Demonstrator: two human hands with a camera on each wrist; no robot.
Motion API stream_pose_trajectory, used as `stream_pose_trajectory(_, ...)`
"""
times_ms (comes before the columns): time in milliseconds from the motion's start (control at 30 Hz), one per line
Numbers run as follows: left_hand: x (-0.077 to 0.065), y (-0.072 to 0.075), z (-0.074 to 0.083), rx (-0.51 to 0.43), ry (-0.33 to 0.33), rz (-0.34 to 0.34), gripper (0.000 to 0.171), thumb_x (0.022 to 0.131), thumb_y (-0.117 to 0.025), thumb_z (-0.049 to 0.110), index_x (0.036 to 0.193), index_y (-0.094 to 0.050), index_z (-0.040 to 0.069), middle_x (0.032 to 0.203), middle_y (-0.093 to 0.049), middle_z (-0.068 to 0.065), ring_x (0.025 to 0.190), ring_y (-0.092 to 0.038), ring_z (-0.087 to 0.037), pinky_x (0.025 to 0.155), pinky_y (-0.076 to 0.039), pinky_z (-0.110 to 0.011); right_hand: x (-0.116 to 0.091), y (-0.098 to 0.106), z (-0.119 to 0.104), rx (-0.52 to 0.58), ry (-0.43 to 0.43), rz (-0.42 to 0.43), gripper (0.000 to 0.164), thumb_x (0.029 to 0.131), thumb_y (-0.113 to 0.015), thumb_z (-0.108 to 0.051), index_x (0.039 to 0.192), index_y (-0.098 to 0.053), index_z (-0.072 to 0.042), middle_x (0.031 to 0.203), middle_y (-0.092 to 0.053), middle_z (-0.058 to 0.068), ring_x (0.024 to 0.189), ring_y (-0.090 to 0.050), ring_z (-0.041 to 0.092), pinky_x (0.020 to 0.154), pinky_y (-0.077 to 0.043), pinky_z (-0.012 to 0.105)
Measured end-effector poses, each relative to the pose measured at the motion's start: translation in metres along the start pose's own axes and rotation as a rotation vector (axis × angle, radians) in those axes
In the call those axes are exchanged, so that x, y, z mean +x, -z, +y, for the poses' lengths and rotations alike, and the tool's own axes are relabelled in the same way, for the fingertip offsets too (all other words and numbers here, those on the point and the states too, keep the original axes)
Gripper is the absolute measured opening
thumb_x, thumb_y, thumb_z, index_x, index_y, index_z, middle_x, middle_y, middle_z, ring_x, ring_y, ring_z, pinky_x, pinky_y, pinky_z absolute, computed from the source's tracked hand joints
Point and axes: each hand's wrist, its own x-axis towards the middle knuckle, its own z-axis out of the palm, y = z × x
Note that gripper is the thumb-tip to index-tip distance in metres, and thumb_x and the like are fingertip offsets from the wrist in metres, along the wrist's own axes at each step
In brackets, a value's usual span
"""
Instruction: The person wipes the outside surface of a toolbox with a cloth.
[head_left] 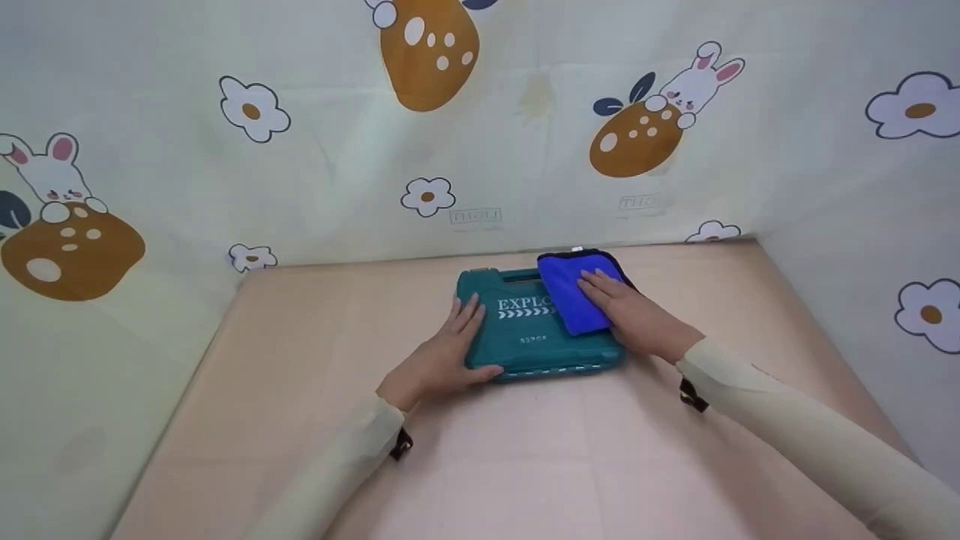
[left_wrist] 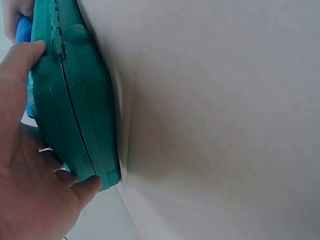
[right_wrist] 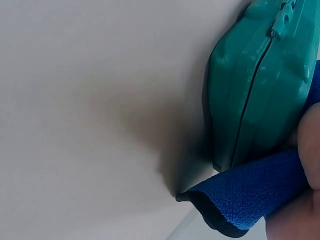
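A teal-green hard plastic case [head_left: 517,352] lies flat on the table, with white "EXPLO…" lettering on its lid and a handle opening at the far side. My left hand [head_left: 442,356] holds its left end, the thumb at the near edge and the fingers spread over the side and lid. A blue cloth [head_left: 566,289] with black edging covers the right part of the lid. Straight fingers of my right hand [head_left: 641,319] press that cloth down. In the right wrist view the cloth [right_wrist: 250,187] hangs past the end of the case [right_wrist: 255,95].
The table [head_left: 315,337] has a pale pinkish cover. Behind it and at both sides hang light sheets [head_left: 337,180] printed with rabbits and flowers, close to the far side of the case. Dark bands [head_left: 401,444] show at both wrists.
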Motion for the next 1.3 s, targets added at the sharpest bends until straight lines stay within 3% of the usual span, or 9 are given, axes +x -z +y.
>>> stream_pose_trajectory(633,0.0,-0.001,0.0,0.0,0.016,0.006,0.111,0.086,-0.059,0.075,0.165,-0.006,0.017,0.169,0.01,0.002,0.152,0.012,-0.024,0.113,-0.028,-0.052,-0.015,-0.001,-0.008,-0.042,0.062,0.034,0.063,0.1,-0.055,0.003,0.158,-0.03,0.002,0.163,-0.024,0.021,0.15,-0.016,0.041,0.114,-0.023,0.054)
stream_pose_trajectory(1300,-0.001,-0.001,0.0,-0.013,0.016,0.002,0.111,0.087,-0.059,0.075,0.165,-0.004,0.018,0.169,0.012,0.004,0.151,0.014,-0.022,0.114,-0.027,-0.049,-0.014,-0.008,-0.032,-0.097,0.01,0.095,0.058,0.099,-0.057,0.003,0.153,-0.036,0.008,0.159,-0.029,0.027,0.146,-0.023,0.045,0.114,-0.025,0.055)
